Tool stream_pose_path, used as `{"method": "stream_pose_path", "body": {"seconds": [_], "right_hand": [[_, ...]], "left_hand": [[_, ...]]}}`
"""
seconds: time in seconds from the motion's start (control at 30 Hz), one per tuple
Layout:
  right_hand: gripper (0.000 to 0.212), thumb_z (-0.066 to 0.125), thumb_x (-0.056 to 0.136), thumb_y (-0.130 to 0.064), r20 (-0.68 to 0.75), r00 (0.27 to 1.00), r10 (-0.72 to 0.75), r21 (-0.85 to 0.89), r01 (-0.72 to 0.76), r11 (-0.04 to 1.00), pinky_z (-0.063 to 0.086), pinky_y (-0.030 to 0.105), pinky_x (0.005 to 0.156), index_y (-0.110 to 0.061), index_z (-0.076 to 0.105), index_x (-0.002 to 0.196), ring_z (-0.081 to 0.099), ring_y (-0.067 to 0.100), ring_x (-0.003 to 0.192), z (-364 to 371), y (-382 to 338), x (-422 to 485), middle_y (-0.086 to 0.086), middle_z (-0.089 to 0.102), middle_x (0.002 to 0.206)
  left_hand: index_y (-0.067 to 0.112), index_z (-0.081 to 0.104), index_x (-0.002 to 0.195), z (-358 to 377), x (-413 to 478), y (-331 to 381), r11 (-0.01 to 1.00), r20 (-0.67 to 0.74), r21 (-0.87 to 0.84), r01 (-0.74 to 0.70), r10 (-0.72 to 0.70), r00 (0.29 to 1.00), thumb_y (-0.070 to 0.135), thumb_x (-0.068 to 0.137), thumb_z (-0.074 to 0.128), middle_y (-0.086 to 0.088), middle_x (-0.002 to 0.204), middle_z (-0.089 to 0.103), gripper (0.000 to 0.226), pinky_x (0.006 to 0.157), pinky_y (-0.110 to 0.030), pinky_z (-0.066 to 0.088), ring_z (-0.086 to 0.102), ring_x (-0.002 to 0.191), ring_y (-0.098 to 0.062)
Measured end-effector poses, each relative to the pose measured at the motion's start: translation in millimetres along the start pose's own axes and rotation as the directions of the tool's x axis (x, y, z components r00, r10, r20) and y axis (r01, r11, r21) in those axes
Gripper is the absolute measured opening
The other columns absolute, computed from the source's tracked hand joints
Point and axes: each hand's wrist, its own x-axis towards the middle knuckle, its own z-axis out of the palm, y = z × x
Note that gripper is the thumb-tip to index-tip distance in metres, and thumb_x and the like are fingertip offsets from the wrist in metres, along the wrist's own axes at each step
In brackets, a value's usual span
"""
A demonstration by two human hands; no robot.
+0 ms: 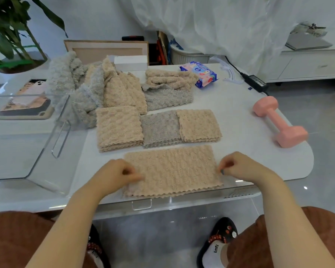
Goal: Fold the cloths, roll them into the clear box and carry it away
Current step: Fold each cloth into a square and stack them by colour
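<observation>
The white tabletop (240,105) carries everything. Well to the left of the fingers stands the large clear plastic box (52,132), its handle side turned toward them. Far beyond the fingers lies a heap of fluffy beige and grey cloths (97,88) not yet folded. Nearer, just beyond the fingers, sit three folded stacks (161,128) side by side: beige, grey, beige.

Between the two sets of fingers lies the task's thing, a beige wavy-edged fleece cloth (172,169). It is spread as a long rectangle at the near table edge and seems already doubled once.

The left hand (116,173) curls its fingers over the cloth's left short edge with the thumb lying on top. The right hand (238,167) pinches the right short edge between thumb and curled fingertips.

The step in hand looks like the second fold. To do it well, one edge should be lifted and carried across to meet the other. Corners and scalloped hems should line up before pressing flat, so that the square matches the stacks beyond the fingers and rolls evenly later.
</observation>
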Motion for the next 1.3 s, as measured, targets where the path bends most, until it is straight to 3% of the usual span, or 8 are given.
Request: {"method": "stream_pose_path", "body": {"seconds": [0.1,0.23,0.33,0.47,0.63,0.77,1.07,1.3], "right_hand": [[0.029,0.049,0.091,-0.011,-0.329,0.923,-0.201,-0.152,0.159,0.976,0.039,0.029,0.090,-0.019,0.067,0.113,0.052,0.018,0.112,24.7,-24.6,11.8,0.000,0.059,0.115],[0.050,0.022,0.097,-0.042,-0.234,0.942,-0.238,-0.323,0.156,0.933,0.020,0.040,0.110,-0.033,0.034,0.144,0.014,0.020,0.144,77.8,-18.6,23.2,-0.002,0.019,0.157],[0.064,0.004,0.089,-0.052,-0.272,0.935,-0.227,-0.370,0.116,0.922,0.014,0.036,0.112,-0.037,0.026,0.147,0.003,0.018,0.147,94.6,-1.4,24.0,-0.003,0.008,0.160],[0.042,0.040,0.096,-0.038,-0.372,0.925,-0.082,-0.088,0.053,0.995,0.023,0.042,0.108,-0.029,0.046,0.136,0.024,0.026,0.137,80.5,-6.1,30.2,0.004,0.028,0.152],[0.018,0.050,0.095,-0.018,-0.226,0.973,0.048,0.464,0.064,0.884,0.038,0.031,0.061,-0.022,0.041,0.110,0.043,0.017,0.066,51.9,-20.4,27.4,0.004,0.048,0.080],[0.018,0.053,0.092,-0.013,-0.077,0.996,0.049,0.464,-0.008,0.886,0.030,0.027,0.057,-0.020,0.038,0.098,0.037,0.014,0.061,37.3,-11.9,27.4,0.000,0.040,0.069],[0.021,0.058,0.085,0.001,0.010,1.000,0.024,0.470,-0.026,0.882,0.029,0.026,0.056,-0.014,0.044,0.078,0.035,0.016,0.061,16.7,4.7,10.4,0.003,0.042,0.067],[0.014,0.056,0.085,0.005,0.045,0.996,-0.080,0.580,0.039,0.814,0.037,0.023,0.056,-0.005,0.066,0.083,0.042,0.015,0.063,-5.2,18.6,-19.1,0.008,0.050,0.074]], "left_hand": [[0.020,0.066,0.113,27.2,13.9,30.7,0.984,-0.356,0.166,-0.062,0.119,0.927,0.041,0.095,0.048,0.003,0.119,0.062,0.033,0.094,-0.031,0.044,0.057,0.108,-0.016],[0.027,0.014,0.152,81.0,24.2,32.7,0.908,-0.199,0.420,-0.009,0.102,0.975,0.068,0.087,-0.001,0.005,0.160,0.000,0.078,0.116,-0.038,-0.005,-0.001,0.147,-0.016],[0.032,0.002,0.152,95.9,25.6,16.7,0.899,-0.224,0.438,0.024,0.083,0.971,0.070,0.074,-0.024,0.009,0.158,-0.010,0.091,0.114,-0.037,-0.012,-0.014,0.144,-0.009],[0.033,-0.002,0.151,90.0,27.7,15.0,0.877,-0.189,0.480,-0.023,0.129,0.973,0.066,0.086,-0.005,0.011,0.157,-0.013,0.072,0.115,-0.036,-0.013,-0.017,0.142,-0.006],[0.030,0.017,0.150,61.3,37.1,5.0,0.840,-0.080,0.507,-0.195,0.270,0.959,0.076,0.082,0.007,0.012,0.157,0.007,0.082,0.118,-0.037,-0.004,0.005,0.146,-0.011],[0.021,0.058,0.121,73.2,25.4,28.4,0.853,-0.312,0.429,-0.299,0.450,0.837,0.063,0.086,0.043,0.001,0.123,0.056,0.057,0.090,-0.040,0.050,0.054,0.109,-0.019],[0.023,0.060,0.099,172.4,22.2,89.4,0.638,-0.153,0.594,-0.490,0.687,0.710,0.014,0.055,0.067,0.004,0.092,0.056,0.045,0.065,-0.027,0.036,0.044,0.080,-0.016],[0.022,0.058,0.088,139.5,-6.1,106.1,0.871,-0.361,-0.092,-0.483,0.423,0.831,0.037,0.090,0.055,0.020,0.073,0.049,0.016,0.054,-0.007,0.028,0.043,0.062,0.001]]}}
